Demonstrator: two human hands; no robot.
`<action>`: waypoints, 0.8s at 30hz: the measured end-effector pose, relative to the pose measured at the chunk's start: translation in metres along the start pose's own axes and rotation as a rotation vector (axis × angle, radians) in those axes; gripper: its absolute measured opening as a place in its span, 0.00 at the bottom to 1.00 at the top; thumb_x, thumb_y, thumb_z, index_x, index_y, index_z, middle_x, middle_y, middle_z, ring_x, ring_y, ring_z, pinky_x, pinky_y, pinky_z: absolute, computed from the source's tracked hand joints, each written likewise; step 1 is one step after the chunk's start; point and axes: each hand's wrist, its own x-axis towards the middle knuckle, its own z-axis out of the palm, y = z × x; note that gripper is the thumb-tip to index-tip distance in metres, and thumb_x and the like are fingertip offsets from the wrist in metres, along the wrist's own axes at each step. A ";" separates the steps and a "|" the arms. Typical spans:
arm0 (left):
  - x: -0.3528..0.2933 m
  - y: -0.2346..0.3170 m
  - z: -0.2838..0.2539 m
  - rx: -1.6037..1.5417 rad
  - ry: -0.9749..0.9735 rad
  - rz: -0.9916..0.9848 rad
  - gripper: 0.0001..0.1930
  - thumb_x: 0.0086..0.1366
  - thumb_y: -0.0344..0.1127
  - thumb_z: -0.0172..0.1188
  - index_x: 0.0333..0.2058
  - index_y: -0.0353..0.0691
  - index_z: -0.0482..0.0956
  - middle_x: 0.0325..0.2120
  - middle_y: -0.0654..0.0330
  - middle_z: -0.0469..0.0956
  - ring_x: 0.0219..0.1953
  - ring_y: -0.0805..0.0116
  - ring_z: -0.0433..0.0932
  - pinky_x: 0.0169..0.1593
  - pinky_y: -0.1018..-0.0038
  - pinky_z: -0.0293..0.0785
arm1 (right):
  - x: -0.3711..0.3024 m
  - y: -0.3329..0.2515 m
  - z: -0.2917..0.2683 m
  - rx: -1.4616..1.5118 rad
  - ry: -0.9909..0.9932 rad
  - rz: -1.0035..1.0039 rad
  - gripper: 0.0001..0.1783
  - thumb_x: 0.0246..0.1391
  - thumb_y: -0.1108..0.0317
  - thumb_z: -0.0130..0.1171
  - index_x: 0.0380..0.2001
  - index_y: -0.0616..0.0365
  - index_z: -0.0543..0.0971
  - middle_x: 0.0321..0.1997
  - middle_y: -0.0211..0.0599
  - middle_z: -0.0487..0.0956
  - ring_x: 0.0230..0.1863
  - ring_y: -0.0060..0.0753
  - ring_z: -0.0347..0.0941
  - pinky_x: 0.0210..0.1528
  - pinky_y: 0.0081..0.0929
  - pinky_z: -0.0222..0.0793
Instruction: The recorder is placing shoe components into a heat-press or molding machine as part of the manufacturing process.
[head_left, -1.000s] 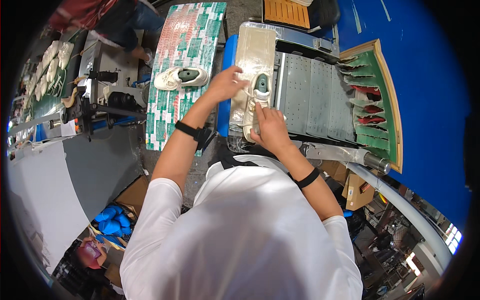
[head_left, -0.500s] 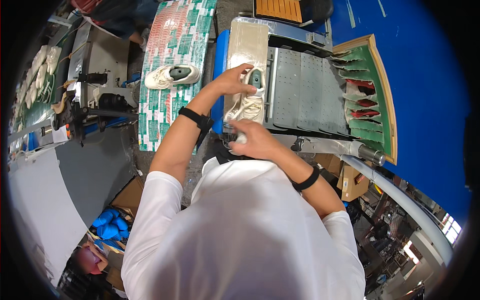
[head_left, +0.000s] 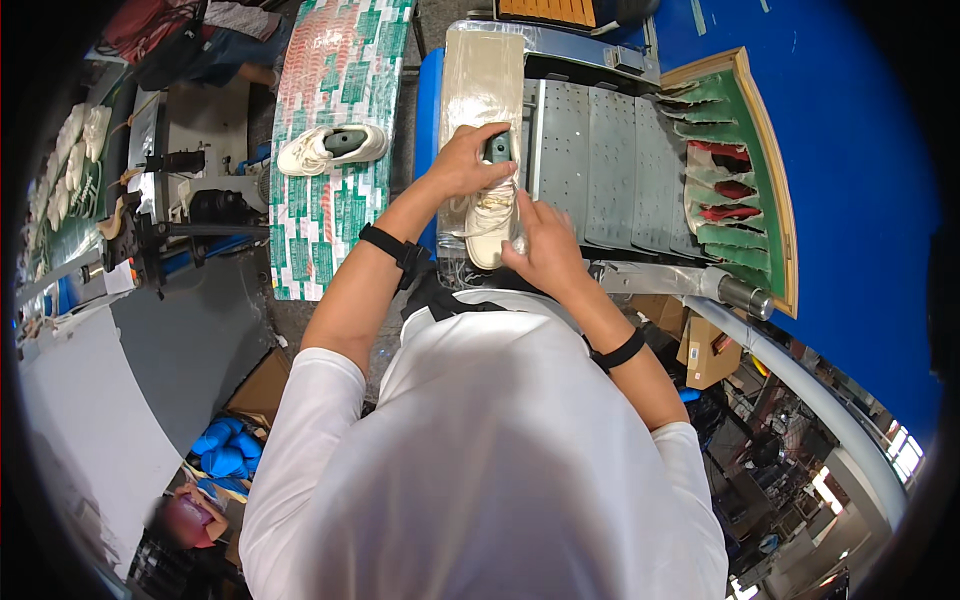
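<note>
A cream lace-up sneaker (head_left: 489,246) with a dark green shoe last (head_left: 498,147) inside lies on the film-covered beige board (head_left: 484,75), its toe toward me. My left hand (head_left: 468,163) is closed around the heel end, thumb and fingers on either side of the collar. Beside the sneaker's right edge is my right hand (head_left: 548,248), fingers bent and slightly blurred. Something small and pale shows between its thumb and fingers, too indistinct to name. A matching cream sneaker (head_left: 308,153), also with a green last, rests on its own on the green-and-white wrapped bench (head_left: 345,235) at left.
Right of the board runs a conveyor of grey perforated plates (head_left: 610,165), ending at a wood-framed opening with green strip curtains (head_left: 745,255). More pale shoes (head_left: 88,140) sit on a rack at far left. Other people (head_left: 190,522) are at the left side.
My right hand has moved from the sneaker's toe up along its right side. The toe, covered before, now shows. My left hand keeps its hold, and the view has shifted slightly.
</note>
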 end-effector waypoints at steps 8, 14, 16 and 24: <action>0.002 -0.003 -0.005 -0.074 0.004 -0.031 0.41 0.55 0.53 0.78 0.68 0.50 0.77 0.56 0.41 0.75 0.58 0.49 0.79 0.60 0.63 0.78 | -0.051 -0.002 -0.056 -0.128 -0.202 0.144 0.44 0.48 0.60 0.70 0.64 0.76 0.72 0.48 0.57 0.80 0.51 0.57 0.77 0.60 0.49 0.69; 0.010 -0.022 0.002 -0.110 0.011 0.049 0.42 0.55 0.53 0.79 0.68 0.50 0.77 0.55 0.40 0.76 0.58 0.48 0.79 0.60 0.62 0.78 | -0.020 0.001 -0.019 0.343 -0.087 0.189 0.44 0.50 0.59 0.70 0.65 0.76 0.72 0.47 0.57 0.81 0.51 0.58 0.79 0.57 0.46 0.74; 0.010 -0.013 0.002 -0.065 0.009 0.034 0.42 0.55 0.53 0.79 0.68 0.49 0.77 0.55 0.40 0.76 0.58 0.48 0.79 0.60 0.61 0.78 | -0.010 0.005 -0.008 0.346 -0.051 0.174 0.44 0.50 0.59 0.71 0.66 0.76 0.72 0.47 0.56 0.81 0.50 0.56 0.79 0.55 0.42 0.76; 0.010 -0.018 -0.004 -0.359 -0.127 -0.021 0.43 0.54 0.55 0.78 0.68 0.51 0.77 0.55 0.39 0.75 0.58 0.46 0.79 0.61 0.60 0.77 | -0.029 -0.006 -0.011 0.101 -0.050 0.008 0.44 0.49 0.60 0.70 0.66 0.76 0.72 0.43 0.56 0.79 0.45 0.55 0.77 0.54 0.48 0.72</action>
